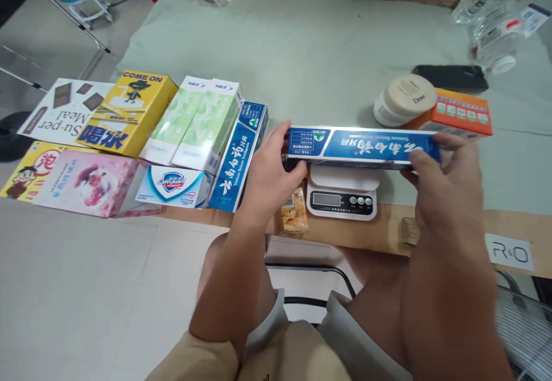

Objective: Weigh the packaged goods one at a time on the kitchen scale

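A long blue toothpaste box [362,144] lies crosswise between my hands, over the back part of a small white digital scale [342,208]. My left hand [276,168] grips its left end, thumb below and fingers at the far side. At the other end, my right hand [448,168] is closed on the box with the thumb on its printed face. Whether the box rests on the scale's plate or is held just above it, I cannot tell. Below my left hand, a snack packet [294,211] sits beside the scale. Another blue toothpaste box [240,157] stands to the left.
Left of my hands are a soap box [172,187], green-white boxes [200,119], a yellow box [129,111], a pink box [90,183] and a white box [64,111]. At right are a Dove jar [405,99], an orange box [459,111], a black phone [451,77] and a clear bottle [495,39].
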The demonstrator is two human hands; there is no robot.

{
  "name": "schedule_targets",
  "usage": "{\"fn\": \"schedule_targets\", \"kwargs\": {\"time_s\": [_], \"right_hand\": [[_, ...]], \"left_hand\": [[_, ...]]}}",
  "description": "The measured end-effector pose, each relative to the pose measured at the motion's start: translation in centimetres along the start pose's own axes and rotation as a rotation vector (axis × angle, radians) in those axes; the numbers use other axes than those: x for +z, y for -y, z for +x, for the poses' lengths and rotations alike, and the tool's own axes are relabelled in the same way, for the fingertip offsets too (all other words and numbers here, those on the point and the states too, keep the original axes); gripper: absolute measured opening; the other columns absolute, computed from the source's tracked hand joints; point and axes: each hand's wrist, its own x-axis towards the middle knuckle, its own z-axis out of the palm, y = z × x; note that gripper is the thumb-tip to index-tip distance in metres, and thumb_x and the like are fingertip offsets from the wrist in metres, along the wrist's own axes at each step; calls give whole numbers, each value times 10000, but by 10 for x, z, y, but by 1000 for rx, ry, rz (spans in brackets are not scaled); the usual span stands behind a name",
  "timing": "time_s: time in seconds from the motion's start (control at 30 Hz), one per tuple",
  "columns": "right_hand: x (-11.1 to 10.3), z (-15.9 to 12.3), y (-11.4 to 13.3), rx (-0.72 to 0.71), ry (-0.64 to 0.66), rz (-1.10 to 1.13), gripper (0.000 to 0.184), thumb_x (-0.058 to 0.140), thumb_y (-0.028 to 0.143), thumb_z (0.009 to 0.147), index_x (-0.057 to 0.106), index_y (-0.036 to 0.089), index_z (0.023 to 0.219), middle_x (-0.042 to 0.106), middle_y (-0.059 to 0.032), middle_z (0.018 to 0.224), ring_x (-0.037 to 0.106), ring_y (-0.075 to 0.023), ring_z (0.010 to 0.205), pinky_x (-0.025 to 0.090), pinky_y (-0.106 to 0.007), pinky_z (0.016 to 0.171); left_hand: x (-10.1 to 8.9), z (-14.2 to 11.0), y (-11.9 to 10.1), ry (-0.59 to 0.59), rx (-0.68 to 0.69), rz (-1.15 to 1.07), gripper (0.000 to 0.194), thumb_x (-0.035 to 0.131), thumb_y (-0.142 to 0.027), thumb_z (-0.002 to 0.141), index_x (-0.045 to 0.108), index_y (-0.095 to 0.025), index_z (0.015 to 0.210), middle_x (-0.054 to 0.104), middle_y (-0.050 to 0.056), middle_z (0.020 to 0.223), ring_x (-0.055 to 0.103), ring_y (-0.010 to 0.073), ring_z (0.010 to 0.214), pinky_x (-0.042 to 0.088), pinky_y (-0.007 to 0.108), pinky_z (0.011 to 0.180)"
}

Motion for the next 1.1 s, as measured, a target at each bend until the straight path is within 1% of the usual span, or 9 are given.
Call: {"fn": "schedule_targets", "kwargs": {"time_s": [0.13,0.23,0.33,0.4,0.53,0.63,0.77,0.9,1.1], "right_hand": [[15,-6,43,-41,-109,518,411,664,250,629,620,279,1036,680,-22,1204,691,-193,1161,552,-420,1010],[29,-16,67,-13,51,735,451,740,230,587,680,336,1022,650,43,1040,686,-138,971,576,-339,852],[56,-32,82,97,188,878,585,898,329,541,647,347,1068,619,39,1036,667,-152,894,585,-311,692],[79,-45,89,157,166,922,631,936,474,562,621,300,1080,603,19,1060,643,-140,863,584,-283,645],[119,-72,100,178,166,836,944,927,452,636,474,335,1456,613,13,1075,610,-113,816,497,-194,543],[142,-85,103,138,298,727,1191,895,358,685,206,372,1657,641,-21,1256,679,-192,1098,620,-273,757],[166,-89,99,174,355,687,971,814,391,763,346,360,1614,673,-31,1301,687,-251,1185,661,-417,902],[184,-87,94,187,412,640,743,754,426,828,482,380,1518,708,-28,1275,708,-272,1180,666,-472,924],[190,-93,98,90,526,381,726,512,418,990,250,383,1667,467,-15,1671,566,-258,1467,621,-476,1075]], "left_hand": [[-33,-18,-22,-13,59,-33,546,742,-254,814,590,-250,1338,626,84,1422,662,254,1264,635,381,1011],[-60,-36,-37,-4,99,-7,464,838,-312,758,607,-246,1156,669,55,1207,687,221,1086,639,325,814],[-79,-51,-41,-13,90,118,413,847,-296,745,541,-240,1017,661,24,1053,674,199,960,594,329,761],[-89,-58,-38,-6,56,201,414,836,-298,748,489,-240,966,646,12,991,662,196,904,563,335,735],[-107,-68,-32,-13,-3,274,506,868,-311,702,431,-246,949,619,2,957,648,196,856,527,323,688],[-122,-74,-28,-7,-93,254,627,940,-375,618,430,-253,962,631,1,972,663,205,847,535,323,661],[-142,-76,-20,80,-125,185,752,984,-574,513,541,-257,1032,687,37,1106,696,267,1013,612,385,789],[-148,-72,-3,-124,-55,286,544,815,-536,804,639,-232,1219,702,82,1271,658,290,1240,581,432,1042],[-144,-66,21,-57,-55,341,421,591,-404,990,647,-195,1352,642,117,1499,554,306,1456,473,491,1233]]}}
